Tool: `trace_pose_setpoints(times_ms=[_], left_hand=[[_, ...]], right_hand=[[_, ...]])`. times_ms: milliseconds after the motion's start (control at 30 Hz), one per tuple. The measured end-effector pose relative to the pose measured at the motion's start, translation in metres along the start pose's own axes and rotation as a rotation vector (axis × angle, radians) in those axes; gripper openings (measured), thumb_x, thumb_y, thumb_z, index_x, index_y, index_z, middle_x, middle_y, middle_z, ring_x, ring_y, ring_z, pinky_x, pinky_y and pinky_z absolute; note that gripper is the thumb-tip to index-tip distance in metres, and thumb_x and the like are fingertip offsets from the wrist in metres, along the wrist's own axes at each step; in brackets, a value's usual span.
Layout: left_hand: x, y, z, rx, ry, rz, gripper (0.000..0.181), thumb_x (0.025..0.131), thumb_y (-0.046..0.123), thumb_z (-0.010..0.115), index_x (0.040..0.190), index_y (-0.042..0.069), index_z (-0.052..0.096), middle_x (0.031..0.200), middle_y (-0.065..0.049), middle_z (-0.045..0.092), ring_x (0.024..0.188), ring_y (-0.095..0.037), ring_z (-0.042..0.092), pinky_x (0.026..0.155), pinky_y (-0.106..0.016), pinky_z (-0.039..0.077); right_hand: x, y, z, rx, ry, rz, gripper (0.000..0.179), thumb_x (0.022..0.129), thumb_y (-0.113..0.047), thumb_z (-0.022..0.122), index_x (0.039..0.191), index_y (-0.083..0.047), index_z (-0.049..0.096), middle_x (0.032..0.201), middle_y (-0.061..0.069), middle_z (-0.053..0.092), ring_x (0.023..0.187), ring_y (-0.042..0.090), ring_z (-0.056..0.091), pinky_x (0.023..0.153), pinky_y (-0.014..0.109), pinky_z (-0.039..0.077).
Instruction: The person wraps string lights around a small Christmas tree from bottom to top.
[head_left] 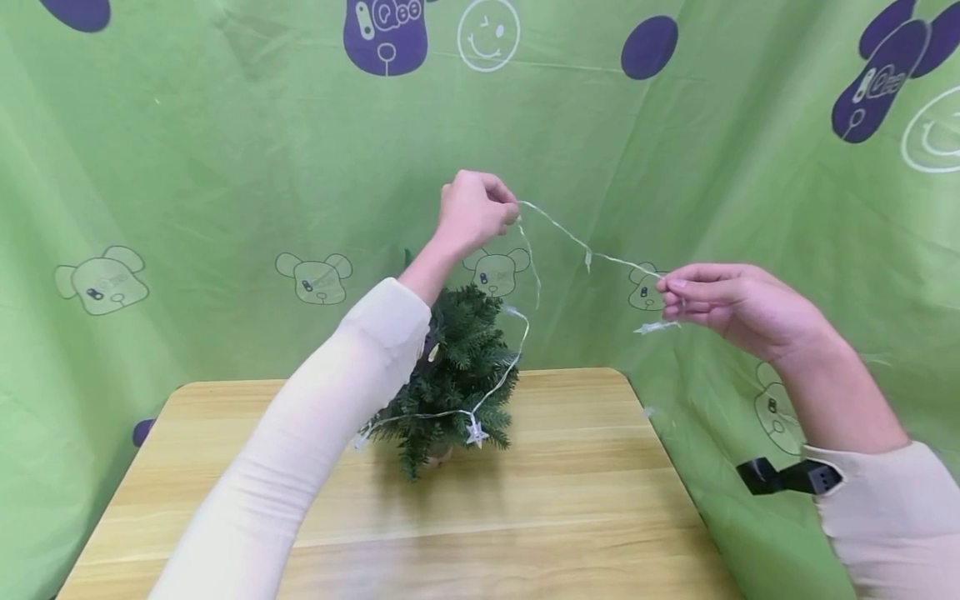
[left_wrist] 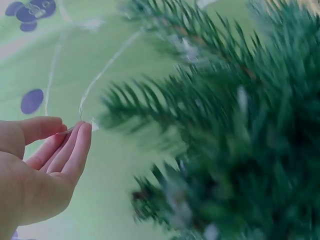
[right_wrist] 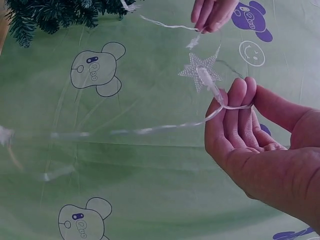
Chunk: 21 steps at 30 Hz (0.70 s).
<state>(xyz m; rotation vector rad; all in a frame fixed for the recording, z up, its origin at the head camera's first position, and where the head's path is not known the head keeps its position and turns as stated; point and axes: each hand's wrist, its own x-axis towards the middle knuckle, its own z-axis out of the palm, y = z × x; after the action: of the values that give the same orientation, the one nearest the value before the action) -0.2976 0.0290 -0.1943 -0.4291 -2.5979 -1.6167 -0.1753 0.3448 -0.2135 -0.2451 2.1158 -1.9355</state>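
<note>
- Bench: your pale wood-grain bench [head_left: 525, 533] carries the tree; a smooth top could let the tree slide if you tug.
- Tree: the small dark-green artificial tree [head_left: 471, 350] stands on it; a hard pull on a snagged wire could tip it.
- Wire: the clear, twisted light string [head_left: 588, 252] droops across the tree's front, with another stretch spanning between your hands; needles could catch it, and overpulling might strip the drape off.
- Left grip [head_left: 476, 212]: above the tree, pinching the string between thumb and fingertips; if you loosen it, that raised stretch may drop and tangle.
- Right grip [head_left: 738, 304]: right of the tree, also pinching the string; spreading your hands could overtighten the span.
- Star: the clear plastic star [right_wrist: 202, 72] beside your right fingers could hook the wire if twisted.
</note>
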Motion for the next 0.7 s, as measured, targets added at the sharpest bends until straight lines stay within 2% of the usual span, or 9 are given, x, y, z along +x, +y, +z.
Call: trace_pose_setpoints(times_ms=[267,500,633,700], left_hand=[[-0.014,0.020,0.008,-0.168,-0.134,0.065,0.013,0.092,0.006,0.069,0.102,0.010,0.075,0.103,-0.002,0.075,0.089,-0.018,0.075,0.079,-0.023,0.060],[-0.023,0.025,0.022,-0.290,-0.278,0.013,0.014,0.093,0.005,0.071,0.108,0.004,0.071,0.102,-0.008,0.075,0.090,-0.020,0.076,0.082,-0.022,0.060],[-0.025,0.026,0.027,-0.359,-0.306,0.000,0.015,0.094,0.001,0.069,0.108,-0.001,0.069,0.103,-0.014,0.075,0.090,-0.022,0.075,0.079,-0.023,0.062],[-0.026,0.027,0.029,-0.362,-0.311,-0.002,0.014,0.094,0.001,0.069,0.107,-0.001,0.069,0.103,-0.014,0.075,0.091,-0.023,0.076,0.079,-0.023,0.062]], right_hand=[[0.000,0.000,0.000,-0.030,0.037,0.021,0.024,0.103,-0.002,0.052,0.113,-0.009,0.073,0.102,0.002,0.075,0.092,0.016,0.072,0.093,0.025,0.057],[0.000,0.000,0.001,-0.053,0.050,0.041,0.023,0.103,-0.004,0.053,0.113,-0.010,0.073,0.102,0.001,0.075,0.092,0.015,0.072,0.094,0.025,0.057],[0.001,0.001,0.001,-0.037,0.036,0.031,0.023,0.103,-0.003,0.053,0.115,-0.008,0.073,0.102,0.002,0.075,0.093,0.016,0.072,0.094,0.025,0.057],[0.002,0.002,0.000,-0.026,0.025,0.027,0.024,0.104,-0.003,0.052,0.114,-0.008,0.073,0.103,0.002,0.075,0.093,0.016,0.072,0.094,0.025,0.057]])
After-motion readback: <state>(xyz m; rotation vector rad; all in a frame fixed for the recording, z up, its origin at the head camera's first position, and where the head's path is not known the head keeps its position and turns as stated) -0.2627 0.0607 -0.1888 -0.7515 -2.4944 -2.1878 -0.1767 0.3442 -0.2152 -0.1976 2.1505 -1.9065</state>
